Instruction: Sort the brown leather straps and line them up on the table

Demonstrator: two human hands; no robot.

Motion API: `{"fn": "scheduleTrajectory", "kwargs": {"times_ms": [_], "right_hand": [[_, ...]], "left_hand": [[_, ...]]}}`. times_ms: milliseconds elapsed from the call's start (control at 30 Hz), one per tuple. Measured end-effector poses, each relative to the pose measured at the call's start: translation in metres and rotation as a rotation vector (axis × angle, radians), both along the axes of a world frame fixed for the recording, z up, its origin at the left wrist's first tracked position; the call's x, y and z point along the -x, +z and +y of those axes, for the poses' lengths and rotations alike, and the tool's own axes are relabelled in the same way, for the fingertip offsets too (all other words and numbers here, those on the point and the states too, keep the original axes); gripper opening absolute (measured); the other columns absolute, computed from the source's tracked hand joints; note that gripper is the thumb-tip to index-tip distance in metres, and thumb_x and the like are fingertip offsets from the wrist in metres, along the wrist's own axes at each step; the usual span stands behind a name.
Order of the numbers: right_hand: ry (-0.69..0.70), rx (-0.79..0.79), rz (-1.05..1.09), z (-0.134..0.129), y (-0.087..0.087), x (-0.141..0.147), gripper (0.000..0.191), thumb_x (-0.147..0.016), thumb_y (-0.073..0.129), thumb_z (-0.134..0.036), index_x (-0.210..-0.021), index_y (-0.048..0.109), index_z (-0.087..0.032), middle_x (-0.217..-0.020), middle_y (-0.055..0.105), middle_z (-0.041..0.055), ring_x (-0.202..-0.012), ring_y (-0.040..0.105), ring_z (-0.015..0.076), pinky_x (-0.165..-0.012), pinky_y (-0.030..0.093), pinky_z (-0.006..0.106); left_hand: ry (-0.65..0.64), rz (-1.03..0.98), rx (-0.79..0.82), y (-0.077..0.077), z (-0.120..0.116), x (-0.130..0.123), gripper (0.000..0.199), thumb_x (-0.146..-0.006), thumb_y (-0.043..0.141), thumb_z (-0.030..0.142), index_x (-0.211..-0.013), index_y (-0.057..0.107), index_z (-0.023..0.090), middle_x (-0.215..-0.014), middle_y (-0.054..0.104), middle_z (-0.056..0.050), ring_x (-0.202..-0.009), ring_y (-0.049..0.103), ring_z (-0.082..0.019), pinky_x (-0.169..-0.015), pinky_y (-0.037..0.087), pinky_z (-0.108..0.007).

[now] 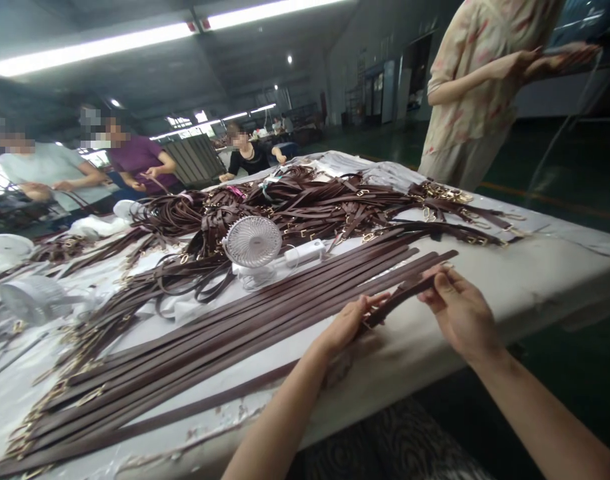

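A dark brown leather strap runs between my two hands near the table's front edge. My left hand is closed around it beside a small metal buckle, with the thumb on top. The strap's end is pinched between thumb and fingers of my right hand. From my left hand the strap appears to trail back along the front edge toward the lower left, partly hidden by my forearm. Just beyond my hands, several long brown straps lie side by side, with gold-coloured metal clasps at their left ends.
A white-covered table bears a big heap of brown straps with gold hardware. A small white fan stands mid-table, and a white box-like device lies beside it. Several co-workers are around the table; one person stands at the right.
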State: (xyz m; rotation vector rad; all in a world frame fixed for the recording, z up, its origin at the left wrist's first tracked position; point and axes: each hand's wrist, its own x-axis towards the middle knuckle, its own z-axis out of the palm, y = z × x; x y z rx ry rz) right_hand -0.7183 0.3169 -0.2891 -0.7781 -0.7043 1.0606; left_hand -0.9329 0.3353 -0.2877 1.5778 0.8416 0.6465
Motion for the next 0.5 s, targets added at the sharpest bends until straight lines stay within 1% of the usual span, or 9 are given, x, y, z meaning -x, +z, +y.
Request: {"fn": "scheduleTrajectory", "kwargs": {"times_ms": [67,133,200,233,300,367,433,467,500], "right_hand": [[0.105,-0.008,0.073,-0.012,-0.001,0.016,0.033,-0.076,0.086,-0.045,-0.091,0.068,-0.022,-0.084,0.056,-0.0006,-0.064,0.047,0.0097,-0.060,0.046,0.023],[0.122,-0.025,0.052,-0.020,-0.006,0.026,0.028,-0.080,0.082,-0.044,-0.093,0.070,-0.023,-0.075,0.053,-0.0008,-0.065,0.047,0.0124,-0.060,0.046,0.025],[0.086,-0.043,-0.087,-0.024,-0.011,0.031,0.026,-0.085,0.078,-0.045,-0.098,0.071,-0.024,-0.070,0.051,-0.0007,-0.064,0.045,0.0141,-0.058,0.044,0.027],[0.060,-0.049,-0.186,-0.025,-0.013,0.033,0.025,-0.087,0.075,-0.046,-0.099,0.072,-0.024,-0.073,0.054,0.0004,-0.064,0.045,0.0141,-0.058,0.043,0.027],[0.031,-0.059,-0.371,-0.026,-0.015,0.037,0.023,-0.090,0.071,-0.045,-0.092,0.074,-0.023,-0.090,0.063,0.0050,-0.069,0.049,0.0144,-0.059,0.044,0.028],[0.067,-0.080,-0.428,-0.028,-0.014,0.043,0.025,-0.093,0.067,-0.044,-0.083,0.072,-0.022,-0.114,0.065,0.0081,-0.077,0.056,0.0160,-0.065,0.049,0.029],[0.117,-0.114,-0.373,-0.029,-0.010,0.051,0.018,-0.093,0.066,-0.041,-0.095,0.072,-0.024,-0.126,0.064,0.0078,-0.077,0.057,0.0153,-0.068,0.052,0.030],[0.129,-0.133,-0.343,-0.030,-0.008,0.055,0.019,-0.093,0.067,-0.040,-0.106,0.071,-0.026,-0.126,0.064,0.0074,-0.072,0.056,0.0138,-0.067,0.053,0.030],[0.129,-0.152,-0.327,-0.031,-0.005,0.058,0.027,-0.092,0.069,-0.038,-0.118,0.067,-0.029,-0.123,0.064,0.0069,-0.067,0.054,0.0122,-0.065,0.054,0.029]], "left_hand": [[-0.091,-0.089,0.122,0.003,0.008,-0.008,0.073,-0.099,0.022,0.067,-0.138,0.061,0.020,-0.110,0.070,-0.011,-0.094,0.063,-0.021,-0.082,0.043,-0.030],[-0.149,-0.153,0.232,0.000,0.016,-0.020,0.074,-0.095,0.032,0.071,-0.129,0.067,0.015,-0.102,0.071,-0.012,-0.083,0.064,-0.019,-0.076,0.043,-0.030],[-0.067,-0.222,0.289,-0.006,0.023,-0.030,0.070,-0.087,0.052,0.071,-0.117,0.072,0.011,-0.090,0.070,-0.010,-0.068,0.060,-0.015,-0.067,0.041,-0.027],[0.018,-0.266,0.297,-0.010,0.024,-0.033,0.066,-0.083,0.061,0.069,-0.112,0.072,0.011,-0.086,0.069,-0.008,-0.065,0.058,-0.013,-0.064,0.040,-0.026],[0.160,-0.347,0.293,-0.012,0.024,-0.034,0.057,-0.078,0.072,0.061,-0.104,0.072,0.011,-0.080,0.067,-0.005,-0.064,0.056,-0.011,-0.060,0.039,-0.024],[0.197,-0.398,0.298,-0.009,0.021,-0.029,0.052,-0.080,0.071,0.059,-0.100,0.070,0.011,-0.077,0.066,-0.004,-0.065,0.058,-0.012,-0.059,0.040,-0.023],[0.171,-0.430,0.303,-0.001,0.018,-0.022,0.051,-0.082,0.069,0.058,-0.099,0.069,0.010,-0.079,0.067,-0.005,-0.065,0.061,-0.013,-0.056,0.042,-0.023],[0.150,-0.450,0.304,0.003,0.016,-0.019,0.051,-0.082,0.069,0.058,-0.100,0.068,0.010,-0.084,0.069,-0.007,-0.064,0.062,-0.013,-0.055,0.043,-0.022],[0.129,-0.480,0.304,0.006,0.015,-0.018,0.050,-0.082,0.070,0.057,-0.101,0.067,0.011,-0.088,0.071,-0.008,-0.062,0.063,-0.012,-0.054,0.043,-0.022]]}}
